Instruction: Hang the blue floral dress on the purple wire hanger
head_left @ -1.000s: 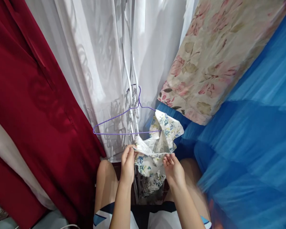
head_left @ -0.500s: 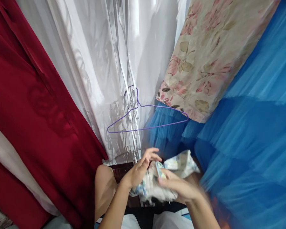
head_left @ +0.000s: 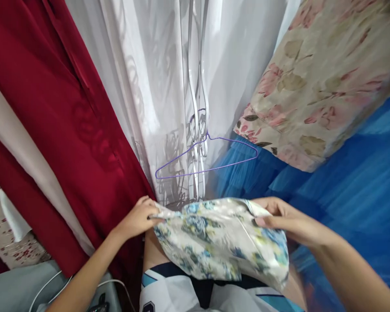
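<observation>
The left hand and the right hand each pinch an end of one flowered cloth, thin, creased, blue on white, spread below the single purple hanger, a slender slanting triangle. Behind the hanger stand two curved white bars against smooth white drapery; left of it, plain red drapery; right, one pink-flowered panel and ruffled blue tulle.

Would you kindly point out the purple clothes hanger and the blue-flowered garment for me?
Purple clothes hanger (head_left: 221, 167), head view: on its bottom bar.
Blue-flowered garment (head_left: 219, 242), head view: middle of its printed fabric.
</observation>
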The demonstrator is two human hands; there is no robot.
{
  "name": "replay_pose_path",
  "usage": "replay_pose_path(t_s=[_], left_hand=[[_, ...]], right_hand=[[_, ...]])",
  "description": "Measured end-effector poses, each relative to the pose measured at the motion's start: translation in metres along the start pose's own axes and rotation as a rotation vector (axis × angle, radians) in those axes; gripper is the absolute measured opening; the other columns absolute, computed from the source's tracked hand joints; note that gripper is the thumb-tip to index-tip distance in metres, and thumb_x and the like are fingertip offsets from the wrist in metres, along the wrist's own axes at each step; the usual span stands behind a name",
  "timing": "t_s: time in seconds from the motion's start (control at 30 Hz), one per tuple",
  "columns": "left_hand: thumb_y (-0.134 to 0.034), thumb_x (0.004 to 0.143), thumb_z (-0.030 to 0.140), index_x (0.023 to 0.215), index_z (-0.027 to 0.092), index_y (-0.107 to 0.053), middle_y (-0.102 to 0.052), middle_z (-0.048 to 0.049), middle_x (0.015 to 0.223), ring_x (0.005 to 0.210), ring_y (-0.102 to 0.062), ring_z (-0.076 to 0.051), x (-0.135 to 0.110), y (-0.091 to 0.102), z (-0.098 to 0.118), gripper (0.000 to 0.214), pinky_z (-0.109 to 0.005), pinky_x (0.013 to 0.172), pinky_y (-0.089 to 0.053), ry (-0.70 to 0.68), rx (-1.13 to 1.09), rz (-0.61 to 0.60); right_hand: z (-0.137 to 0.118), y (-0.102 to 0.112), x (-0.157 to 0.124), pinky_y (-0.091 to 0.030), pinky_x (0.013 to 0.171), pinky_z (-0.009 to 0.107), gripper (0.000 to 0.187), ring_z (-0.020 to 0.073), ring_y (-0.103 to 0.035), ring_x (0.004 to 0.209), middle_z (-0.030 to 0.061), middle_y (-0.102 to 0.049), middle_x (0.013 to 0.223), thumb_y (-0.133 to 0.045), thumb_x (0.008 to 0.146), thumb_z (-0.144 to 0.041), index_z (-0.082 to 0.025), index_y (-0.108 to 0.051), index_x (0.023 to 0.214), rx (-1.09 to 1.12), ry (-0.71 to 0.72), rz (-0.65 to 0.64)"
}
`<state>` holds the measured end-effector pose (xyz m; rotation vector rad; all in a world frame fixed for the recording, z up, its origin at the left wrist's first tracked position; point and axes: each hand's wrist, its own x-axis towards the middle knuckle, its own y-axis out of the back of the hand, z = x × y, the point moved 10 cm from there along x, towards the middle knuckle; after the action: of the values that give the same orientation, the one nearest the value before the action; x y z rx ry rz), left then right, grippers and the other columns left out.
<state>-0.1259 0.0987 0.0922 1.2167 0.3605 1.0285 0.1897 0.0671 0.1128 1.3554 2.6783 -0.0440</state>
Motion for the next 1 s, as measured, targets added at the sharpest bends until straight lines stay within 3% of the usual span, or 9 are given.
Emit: replay_pose_path(t_s=[0.13, 0.23, 0.3, 0.43, 0.57, 0.7, 0.8, 0.9, 1.0], left_hand=[[-0.054, 0.093, 0.039, 0.09, 0.024, -0.066, -0.067, -0.0033, 0.1, 0.115, -0.048, -0.027, 0.014, 0.073, -0.002, 0.02, -0.052, 0.114, -0.017, 0.057, 0.284, 0.195], [-0.044, 0.098, 0.036, 0.087, 0.022, -0.062, -0.067, -0.0044, 0.097, 0.115, -0.048, -0.028, 0.031, 0.105, 0.009, 0.025, -0.048, 0.107, -0.028, 0.063, 0.331, 0.346], [-0.041, 0.099, 0.035, 0.081, 0.021, -0.058, -0.065, -0.0048, 0.092, 0.105, -0.052, -0.025, 0.045, 0.116, 0.017, 0.029, -0.041, 0.099, -0.036, 0.042, 0.298, 0.425], [-0.042, 0.099, 0.036, 0.072, 0.019, -0.049, -0.058, -0.0034, 0.081, 0.083, -0.053, -0.019, 0.071, 0.13, 0.02, 0.033, -0.031, 0.081, -0.042, 0.003, 0.169, 0.53], [-0.044, 0.098, 0.038, 0.065, 0.019, -0.043, -0.046, 0.0001, 0.068, 0.066, -0.047, -0.015, 0.089, 0.138, 0.017, 0.037, -0.027, 0.065, -0.038, 0.02, 0.161, 0.534], [-0.044, 0.099, 0.035, 0.079, 0.018, -0.056, -0.056, -0.0036, 0.089, 0.083, -0.055, -0.017, 0.107, 0.132, 0.057, 0.029, -0.027, 0.074, -0.041, -0.128, 0.285, 0.446], [-0.043, 0.1, 0.036, 0.092, 0.02, -0.062, -0.059, -0.0041, 0.1, 0.085, -0.059, -0.016, 0.116, 0.129, 0.083, 0.026, -0.026, 0.071, -0.041, -0.153, 0.338, 0.477], [-0.047, 0.098, 0.037, 0.097, 0.022, -0.066, -0.062, -0.0032, 0.099, 0.081, -0.061, -0.015, 0.114, 0.128, 0.091, 0.024, -0.025, 0.068, -0.042, -0.155, 0.281, 0.566], [-0.053, 0.096, 0.036, 0.097, 0.022, -0.07, -0.064, -0.0035, 0.095, 0.083, -0.063, -0.014, 0.107, 0.124, 0.09, 0.022, -0.025, 0.074, -0.045, -0.194, 0.169, 0.61]], right_hand=[[-0.062, 0.044, 0.033, -0.048, 0.058, 0.025, 0.035, 0.0186, -0.062, 0.067, 0.0057, -0.071, 0.082, -0.074, 0.077, -0.038, -0.016, -0.072, 0.103, -0.455, 0.169, 0.292], [-0.093, 0.074, 0.058, -0.051, 0.067, 0.03, 0.051, 0.0245, -0.066, 0.079, 0.0085, -0.073, 0.1, -0.07, 0.078, -0.042, -0.018, -0.067, 0.123, -0.761, 0.345, 0.563], [-0.095, 0.082, 0.076, -0.05, 0.071, 0.031, 0.044, 0.027, -0.067, 0.085, 0.0094, -0.074, 0.102, -0.063, 0.082, -0.044, -0.019, -0.069, 0.118, -0.906, 0.399, 0.617], [-0.072, 0.074, 0.1, -0.041, 0.06, 0.027, 0.039, 0.0203, -0.059, 0.063, 0.0048, -0.066, 0.067, -0.046, 0.092, -0.048, -0.019, -0.065, 0.075, -1.029, 0.362, 0.552], [-0.062, 0.05, 0.093, -0.034, 0.057, 0.026, 0.038, 0.0163, -0.052, 0.058, 0.0011, -0.057, 0.06, -0.043, 0.094, -0.045, -0.019, -0.052, 0.067, -1.026, 0.404, 0.527], [-0.06, 0.032, 0.089, -0.032, 0.056, 0.026, 0.033, 0.0158, -0.051, 0.057, 0.0006, -0.056, 0.06, -0.044, 0.093, -0.037, -0.02, -0.05, 0.066, -1.046, 0.395, 0.501], [-0.06, 0.026, 0.08, -0.035, 0.057, 0.026, 0.03, 0.0166, -0.053, 0.058, 0.0011, -0.058, 0.061, -0.044, 0.092, -0.034, -0.02, -0.054, 0.067, -1.008, 0.423, 0.487], [-0.07, 0.04, 0.049, -0.041, 0.061, 0.027, 0.022, 0.0181, -0.058, 0.066, 0.0033, -0.066, 0.075, -0.046, 0.09, -0.028, -0.019, -0.065, 0.095, -0.871, 0.55, 0.648], [-0.084, 0.081, -0.008, -0.042, 0.056, 0.027, 0.051, 0.016, -0.053, 0.057, 0.0033, -0.066, 0.078, -0.057, 0.087, -0.033, -0.017, -0.051, 0.135, -0.712, 0.667, 1.103]])
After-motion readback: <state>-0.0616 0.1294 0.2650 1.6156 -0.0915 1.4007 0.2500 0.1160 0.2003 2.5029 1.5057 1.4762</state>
